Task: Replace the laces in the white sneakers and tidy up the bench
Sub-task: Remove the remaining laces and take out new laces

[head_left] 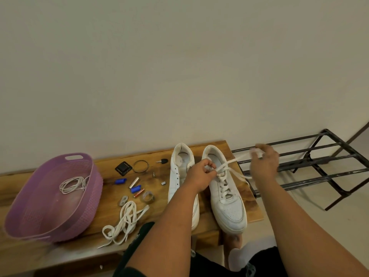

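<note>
Both hands grip the lace [229, 162]: left hand [201, 173] pinching at the sneaker [225, 188] eyelets, right hand [263, 158] hauling toward two o'clock, risking uneven ends.

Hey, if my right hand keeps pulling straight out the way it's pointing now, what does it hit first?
Probably the black metal shoe rack. The right hand, pinching the lace end, points away toward the wall past the bench edge, over the rack's top bars. Depth is unclear; it may pass above them.

Basket [93, 188] left on bench [155, 216]; loose lace [124, 222] before small items; sneakers [229, 204] right.
</note>
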